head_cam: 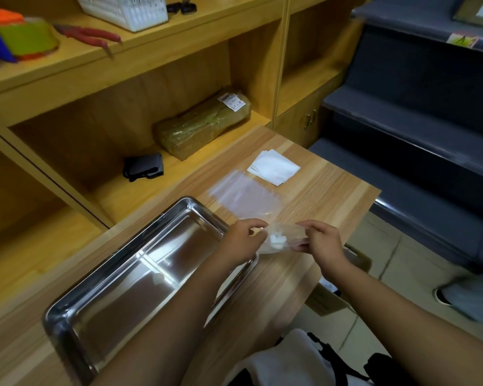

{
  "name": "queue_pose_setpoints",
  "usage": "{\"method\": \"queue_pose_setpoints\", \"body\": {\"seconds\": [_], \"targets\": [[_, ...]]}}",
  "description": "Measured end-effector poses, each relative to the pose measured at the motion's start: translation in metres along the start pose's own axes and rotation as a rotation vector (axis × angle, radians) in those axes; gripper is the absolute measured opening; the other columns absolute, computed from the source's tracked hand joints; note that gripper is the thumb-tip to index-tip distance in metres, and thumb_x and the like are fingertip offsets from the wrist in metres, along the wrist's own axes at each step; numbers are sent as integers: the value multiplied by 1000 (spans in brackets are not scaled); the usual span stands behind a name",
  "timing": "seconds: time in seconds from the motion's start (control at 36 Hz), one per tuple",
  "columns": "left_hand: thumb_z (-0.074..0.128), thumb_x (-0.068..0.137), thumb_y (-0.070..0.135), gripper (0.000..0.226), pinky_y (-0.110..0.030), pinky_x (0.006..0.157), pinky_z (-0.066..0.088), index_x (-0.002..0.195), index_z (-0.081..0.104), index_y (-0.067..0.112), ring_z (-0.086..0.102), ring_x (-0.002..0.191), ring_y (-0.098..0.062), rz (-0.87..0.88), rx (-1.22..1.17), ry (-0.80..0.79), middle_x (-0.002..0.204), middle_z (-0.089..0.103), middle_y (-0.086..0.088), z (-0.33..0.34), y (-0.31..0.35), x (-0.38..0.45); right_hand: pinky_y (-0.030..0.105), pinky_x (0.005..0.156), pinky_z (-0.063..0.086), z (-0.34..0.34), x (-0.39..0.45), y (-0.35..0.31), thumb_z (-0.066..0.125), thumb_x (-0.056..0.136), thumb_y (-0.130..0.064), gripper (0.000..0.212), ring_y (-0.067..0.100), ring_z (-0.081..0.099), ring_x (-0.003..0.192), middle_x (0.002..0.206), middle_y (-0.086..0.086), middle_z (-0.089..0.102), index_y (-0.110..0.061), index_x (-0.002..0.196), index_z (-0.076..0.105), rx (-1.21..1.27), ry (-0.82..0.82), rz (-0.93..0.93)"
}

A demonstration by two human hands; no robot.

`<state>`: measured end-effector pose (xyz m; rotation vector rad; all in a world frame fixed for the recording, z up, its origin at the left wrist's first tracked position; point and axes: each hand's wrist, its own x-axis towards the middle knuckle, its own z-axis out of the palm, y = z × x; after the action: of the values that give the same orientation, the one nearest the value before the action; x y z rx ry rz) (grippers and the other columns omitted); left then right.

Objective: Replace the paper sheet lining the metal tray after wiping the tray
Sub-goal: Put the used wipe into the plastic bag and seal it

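Pinching a clear bag (283, 240) of white pieces, both hands' fingers (258, 226) grip it beside the bare metal tray (140, 263).

The yellow tag (462, 40) on the dark shelf reads "A-1".

The left forearm (179, 310) hides part of the metal tray (129, 277), whose near corner runs off the bottom edge. Small white bits inside the clear bag (282, 240) are too blurred to identify. The printed label (234, 101) on the shelved brown package (204, 123) is illegible.
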<state>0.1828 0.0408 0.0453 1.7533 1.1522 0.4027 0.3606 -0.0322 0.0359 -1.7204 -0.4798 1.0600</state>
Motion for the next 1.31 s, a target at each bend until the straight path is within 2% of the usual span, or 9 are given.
{"method": "queue_pose_setpoints", "body": {"seconds": [0.14,0.39,0.58,0.69,0.78,0.92,1.03,1.22,1.31], "targets": [[73,83,43,35,-41,94,55,114,71,27,66,106,-13,-89,-300,-35,115,70,9,-13,-3,-9,34,68,63,6,2,-5,53,90,2,16,44,70,85,103,20,68,7,96,67,170,-21,110],[75,83,10,18,-36,85,56,91,76,26,69,83,-15,15,-282,154,87,76,4,-29,-20,-9,37,79,61,-7,11,-26,49,90,1,19,38,71,91,105,24,65,11,99,63,258,-320,76],[74,82,7,17,-21,73,56,99,77,5,70,78,-17,46,-403,148,89,77,-11,-50,-8,-6,27,93,53,-28,9,-49,72,80,4,41,12,70,103,113,4,71,-15,115,67,-375,-558,-86],[75,80,1,13,-22,71,57,92,77,6,70,71,-15,37,-455,146,80,75,-11,-58,-1,-1,24,62,55,-21,2,-57,73,84,-7,13,20,68,70,92,20,72,-1,94,74,-464,-415,-235],[74,81,-1,13,-18,65,55,93,76,3,69,65,-11,41,-472,139,75,74,-9,-63,2,-1,26,49,46,-19,3,-62,70,87,-13,16,18,64,57,85,25,71,3,88,74,-515,-339,-282],[73,82,-1,13,-18,66,57,94,75,2,72,68,-15,18,-539,143,78,75,-11,-65,5,-4,14,57,47,-21,5,-74,72,85,-14,11,8,62,65,85,15,74,-4,85,76,-683,-367,-334],[72,82,-1,10,-19,69,58,93,74,0,73,69,-16,25,-567,125,76,75,-11,-67,12,-8,37,83,55,-21,4,-83,81,76,-24,18,15,68,85,89,-1,74,-22,93,77,-774,-388,-400],[71,84,-1,7,-18,61,56,89,74,1,68,60,-13,120,-628,168,72,74,-7,-80,38,-18,22,80,56,-7,-5,-94,86,67,-8,46,7,70,89,101,6,73,-11,111,71,-540,-520,-335],[71,83,-2,5,-19,60,56,87,74,1,66,57,-13,150,-722,229,70,74,-9,-92,41,-26,35,96,53,-9,-6,-81,79,71,-1,59,19,67,108,117,8,71,-13,127,61,-237,-540,-170]]}}
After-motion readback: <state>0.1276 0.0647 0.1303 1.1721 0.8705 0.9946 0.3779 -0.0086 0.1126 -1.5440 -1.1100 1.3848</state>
